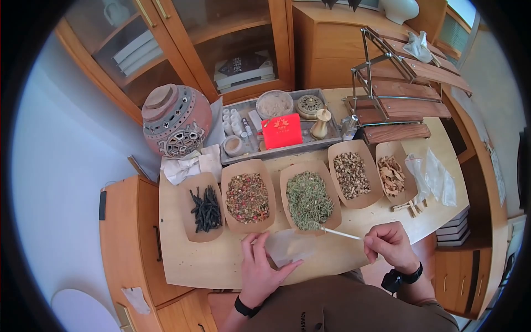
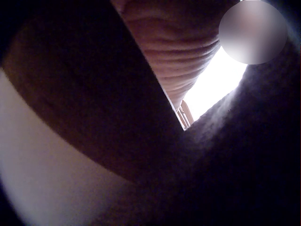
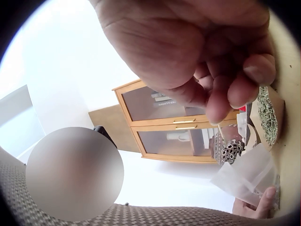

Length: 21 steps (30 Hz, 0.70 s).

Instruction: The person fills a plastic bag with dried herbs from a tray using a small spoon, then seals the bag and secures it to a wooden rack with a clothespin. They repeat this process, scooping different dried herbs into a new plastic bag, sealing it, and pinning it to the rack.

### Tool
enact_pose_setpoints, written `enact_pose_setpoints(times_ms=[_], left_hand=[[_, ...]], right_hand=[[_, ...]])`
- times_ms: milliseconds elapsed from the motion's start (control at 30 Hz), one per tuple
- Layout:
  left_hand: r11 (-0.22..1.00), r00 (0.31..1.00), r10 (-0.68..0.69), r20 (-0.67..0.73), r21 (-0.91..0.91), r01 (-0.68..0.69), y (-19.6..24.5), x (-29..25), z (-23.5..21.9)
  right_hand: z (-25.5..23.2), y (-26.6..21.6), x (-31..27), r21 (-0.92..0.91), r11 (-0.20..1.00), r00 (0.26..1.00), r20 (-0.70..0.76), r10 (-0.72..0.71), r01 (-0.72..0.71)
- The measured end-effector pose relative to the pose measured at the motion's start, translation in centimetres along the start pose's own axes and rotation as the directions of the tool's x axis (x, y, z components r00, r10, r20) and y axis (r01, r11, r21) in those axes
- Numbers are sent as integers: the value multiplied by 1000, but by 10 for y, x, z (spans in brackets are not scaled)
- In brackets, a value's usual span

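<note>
Between finger and thumb, my right hand (image 1: pixel 391 244) pinches the end of a thin white spoon (image 1: pixel 342 233). The spoon's far end lies at the near edge of the dried green herbs (image 1: pixel 310 202) in a paper tray. My left hand (image 1: pixel 261 271) holds a translucent white pouch (image 1: pixel 293 248) just in front of that tray. In the right wrist view, the left thumb presses on the lower end of the pouch (image 3: pixel 249 174), while the curled fingers of the right hand (image 3: pixel 197 52) fill the top. The left wrist view is mostly dark, with wrinkled skin showing.
Paper trays of dark pods (image 1: pixel 206 210), a reddish mix (image 1: pixel 247 198), brown pieces (image 1: pixel 352 176) and pale chips (image 1: pixel 390 176) flank the herbs. Behind stand a grey tray (image 1: pixel 326 138) with a red packet (image 1: pixel 282 131), a clay jar (image 1: pixel 176 119) and a folding wooden rack (image 1: pixel 404 105). Clear bags (image 1: pixel 440 177) lie right.
</note>
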<state>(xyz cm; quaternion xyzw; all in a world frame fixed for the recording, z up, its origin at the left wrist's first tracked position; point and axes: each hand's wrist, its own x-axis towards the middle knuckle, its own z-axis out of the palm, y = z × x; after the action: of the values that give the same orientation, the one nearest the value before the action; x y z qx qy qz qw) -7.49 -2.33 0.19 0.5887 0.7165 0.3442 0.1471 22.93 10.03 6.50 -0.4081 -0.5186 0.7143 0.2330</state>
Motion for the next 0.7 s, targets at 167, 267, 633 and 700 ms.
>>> enact_pose_setpoints(times_ms=[167,267,633,700], left_hand=[[999,999,47,-25,14,-47,-3,-1,4],[998,998,61,-25,13,-61,-1,-1,4],[998,999,40,5,-50,-40,-5,-3,4],[996,998,57,5,-64,-57,-8,-3,4]], right_hand=[[11,-17,2,-175,983,995,95,-31,47],[24,-26,14,-481,830,955,222,-195,281],[38,-47,22,-794,108,759,519,-392,598],[35,-45,20,-746,232,760,511,-402,625]])
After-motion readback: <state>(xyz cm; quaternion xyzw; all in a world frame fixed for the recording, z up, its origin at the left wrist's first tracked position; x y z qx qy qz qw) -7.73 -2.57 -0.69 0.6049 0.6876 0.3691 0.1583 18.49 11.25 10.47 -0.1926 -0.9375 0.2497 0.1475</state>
